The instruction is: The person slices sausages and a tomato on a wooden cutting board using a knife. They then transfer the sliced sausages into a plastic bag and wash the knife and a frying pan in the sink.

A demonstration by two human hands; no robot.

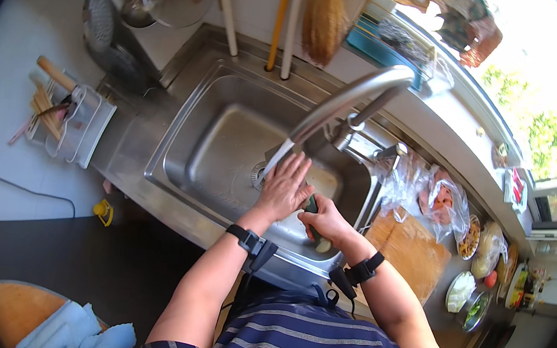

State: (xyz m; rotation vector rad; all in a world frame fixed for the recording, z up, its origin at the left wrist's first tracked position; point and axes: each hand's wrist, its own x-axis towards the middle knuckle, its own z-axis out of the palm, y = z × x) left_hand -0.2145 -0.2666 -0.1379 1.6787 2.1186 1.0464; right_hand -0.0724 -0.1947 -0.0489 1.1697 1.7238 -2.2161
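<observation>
A stream of water (280, 156) runs from the curved metal faucet (355, 97) into the steel sink (225, 136). My left hand (284, 188) is spread over the sink beside the stream, fingers extended and palm down. Beneath its fingertips shows part of a flat grey blade (274, 153); the rest is hidden under the hand. My right hand (327, 222) is closed around the dark green handle (312, 205) of what looks like a kitchen knife, its pale butt end (323, 245) sticking out below the fist.
Right of the sink lies a wooden cutting board (407, 252), with plastic bags (445, 199) behind it. Plates and bowls of food stand farther right, including a metal bowl of greens (476, 310). A utensil holder (81, 123) hangs at the left. Blue towels (76, 332) rest on a round wooden stool (17, 306).
</observation>
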